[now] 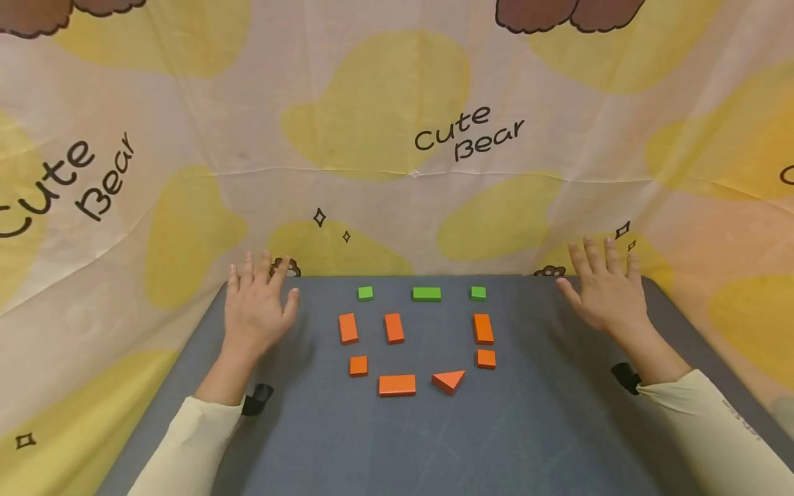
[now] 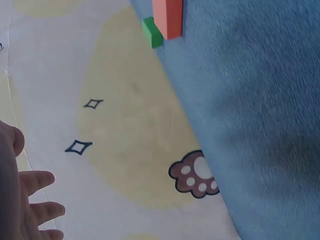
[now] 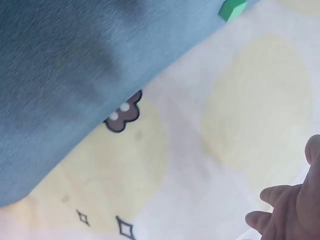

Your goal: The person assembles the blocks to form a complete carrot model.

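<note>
Both hands hover above the far part of the table with fingers spread and hold nothing. My left hand is left of the blocks, my right hand to their right. Between them lie flat blocks. A long green block has a small green block on its left and another small green block on its right. Nearer are upright-lying orange rectangles, such as the left rectangle and right rectangle, orange squares, a wide orange rectangle and an orange triangle.
The blue-grey table ends at a hanging cloth printed with yellow patches and "Cute Bear" lettering. Cloth also hangs along both sides. A dark strap piece shows at the left wrist, and a similar dark piece at the right.
</note>
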Demonstrator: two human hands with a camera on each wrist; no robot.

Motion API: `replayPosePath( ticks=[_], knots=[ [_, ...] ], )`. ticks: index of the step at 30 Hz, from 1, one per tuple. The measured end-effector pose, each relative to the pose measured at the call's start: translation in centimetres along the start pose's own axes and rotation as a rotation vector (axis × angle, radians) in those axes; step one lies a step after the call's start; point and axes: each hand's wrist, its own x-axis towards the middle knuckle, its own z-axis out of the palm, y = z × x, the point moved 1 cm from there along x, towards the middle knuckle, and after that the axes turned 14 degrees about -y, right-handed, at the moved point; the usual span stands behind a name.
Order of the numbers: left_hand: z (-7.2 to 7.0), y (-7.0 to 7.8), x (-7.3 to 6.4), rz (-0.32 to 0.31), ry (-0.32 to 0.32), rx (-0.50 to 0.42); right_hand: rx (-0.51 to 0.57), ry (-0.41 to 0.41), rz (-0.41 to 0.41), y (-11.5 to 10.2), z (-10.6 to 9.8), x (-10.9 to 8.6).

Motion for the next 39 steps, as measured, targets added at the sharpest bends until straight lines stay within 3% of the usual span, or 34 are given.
replayPosePath(
  ticks=[15, 22, 33, 39],
  knots=[
    [1.0, 3.2, 0.4, 0.055, 0.007, 0.023, -0.034, 0.115, -0.122, -5.2, 0.1, 1.2],
    [1.9, 4.2, 0.5, 0.084, -0.01, 0.023, -0.062, 0.152, -0.229, -9.2, 0.5, 2.3],
    [4.2, 5.5, 0.6, 0.136, -0.092, -0.005, -0.068, 0.123, -0.43, -16.2, 2.7, 4.8],
    [5.6, 5.9, 0.5, 0.164, -0.143, -0.036, 0.001, 0.008, -0.516, -18.8, 4.2, 5.7]
  ],
)
